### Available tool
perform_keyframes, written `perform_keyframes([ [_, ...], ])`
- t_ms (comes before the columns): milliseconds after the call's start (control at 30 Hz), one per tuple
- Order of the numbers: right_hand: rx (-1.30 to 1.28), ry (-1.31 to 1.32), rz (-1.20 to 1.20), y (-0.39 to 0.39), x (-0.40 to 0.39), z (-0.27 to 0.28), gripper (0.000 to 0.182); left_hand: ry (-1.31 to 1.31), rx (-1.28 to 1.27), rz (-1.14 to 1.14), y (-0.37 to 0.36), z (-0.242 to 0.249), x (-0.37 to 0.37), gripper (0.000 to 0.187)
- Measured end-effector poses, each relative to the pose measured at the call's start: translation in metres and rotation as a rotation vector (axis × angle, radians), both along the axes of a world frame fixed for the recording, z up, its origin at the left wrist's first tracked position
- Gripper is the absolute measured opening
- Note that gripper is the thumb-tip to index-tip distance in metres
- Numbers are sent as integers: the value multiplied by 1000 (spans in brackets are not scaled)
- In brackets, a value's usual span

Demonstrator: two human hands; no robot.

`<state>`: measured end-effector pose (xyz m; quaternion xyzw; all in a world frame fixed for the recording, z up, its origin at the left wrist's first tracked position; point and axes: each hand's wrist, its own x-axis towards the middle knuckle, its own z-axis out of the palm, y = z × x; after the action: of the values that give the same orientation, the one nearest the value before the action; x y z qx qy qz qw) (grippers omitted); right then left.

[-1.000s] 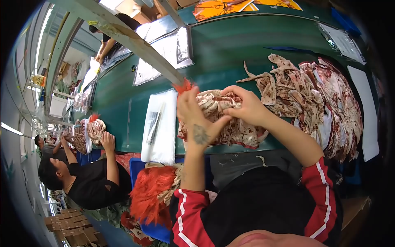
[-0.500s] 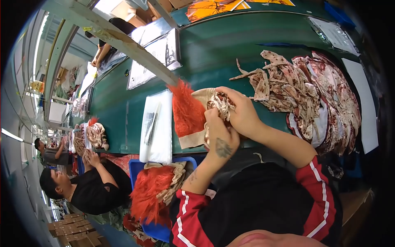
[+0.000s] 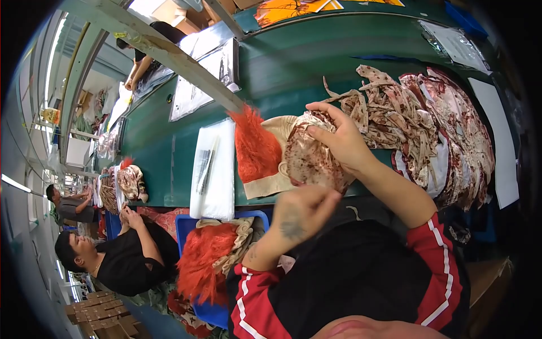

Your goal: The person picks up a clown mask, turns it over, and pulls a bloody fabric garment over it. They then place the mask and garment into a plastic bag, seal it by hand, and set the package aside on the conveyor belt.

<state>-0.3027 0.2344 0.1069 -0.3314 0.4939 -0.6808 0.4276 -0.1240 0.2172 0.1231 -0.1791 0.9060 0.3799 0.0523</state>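
Note:
A crumpled beige fabric piece with dark red-brown spots [image 3: 313, 155] is held up over the table's near edge. My right hand [image 3: 344, 141] grips its upper right side between thumb and fingers. At its lower edge is my left hand [image 3: 302, 214], fingers curled and slightly blurred; they seem to pinch the fabric, though the contact is partly hidden. Just left of the fabric lies a piece of red fake hair [image 3: 257, 150] with beige cloth [image 3: 268, 187] along its edge.
Spotted garments and strips [image 3: 401, 118] pile up at the right, beside a white board [image 3: 497, 141]. Clear plastic bags [image 3: 213, 175] lie left. A blue bin [image 3: 261, 219] holds more red-haired pieces [image 3: 209, 248]. A metal post [image 3: 169, 56] crosses above the table. A co-worker [image 3: 124, 248] sits at the left.
The bunched fabric has been spread wider. My left hand has moved down to its lower edge, and my right hand has shifted slightly right with fingers more extended.

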Motion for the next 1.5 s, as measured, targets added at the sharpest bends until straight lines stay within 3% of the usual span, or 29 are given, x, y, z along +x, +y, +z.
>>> perform_keyframes([
  [67, -95, -181, 46, 2, 2, 2, 52, 571, 97, 583, -23, 9, 3, 73],
  [133, -115, -265, 68, 1, 7, 5, 50, 892, -265, 554, -59, 14, -11, 72],
  [167, -138, -346, 88, 0, 11, 8, 48, 890, -267, 555, -76, 8, -7, 72],
  [233, -186, -505, 125, -2, 14, 11, 44, 495, 686, 147, -111, -12, 12, 74],
  [300, -154, -443, 117, -5, 12, -2, 42, 188, 704, 260, -136, -6, 34, 68],
  [333, -120, -382, 107, -8, 11, -14, 40, 182, 703, 254, -144, 1, 41, 68],
  [433, -38, -268, 89, -11, 13, -45, 35, 162, 431, 443, -160, 10, 50, 57],
  [500, 91, 39, 53, -11, 13, -58, 34, 152, 317, 465, -169, 4, 39, 52],
  [567, 210, 352, 20, -14, 12, -70, 33, 153, -190, 664, -161, -9, 14, 50],
  [633, 233, 382, -3, -12, 12, -88, 34, 499, -548, 569, -158, -52, 3, 57],
  [667, 258, 414, -28, -9, 11, -98, 35, 497, -547, 570, -141, -55, -3, 57],
  [733, 298, 479, -83, -11, 6, -110, 37, 420, -925, 485, -107, -51, -9, 64],
  [900, 190, 517, -168, -13, 5, -127, 38, 266, -954, 219, -80, -53, -17, 74],
  [1100, 446, 563, 62, -6, -6, -89, 39, 160, -721, 290, -125, -110, -8, 80],
  [1233, 466, 983, -129, 8, 1, -68, 36, 113, -741, 309, -115, -104, -10, 80],
  [1333, 247, 800, -82, 26, -3, -30, 36, 96, -634, 325, -106, -80, -7, 77],
  [1400, -215, 42, 152, 42, 5, 0, 41, 85, -522, 323, -101, -63, -7, 75],
  [1500, -609, -352, 486, 72, 21, 56, 52, 231, -407, 372, -100, -43, -2, 67],
])
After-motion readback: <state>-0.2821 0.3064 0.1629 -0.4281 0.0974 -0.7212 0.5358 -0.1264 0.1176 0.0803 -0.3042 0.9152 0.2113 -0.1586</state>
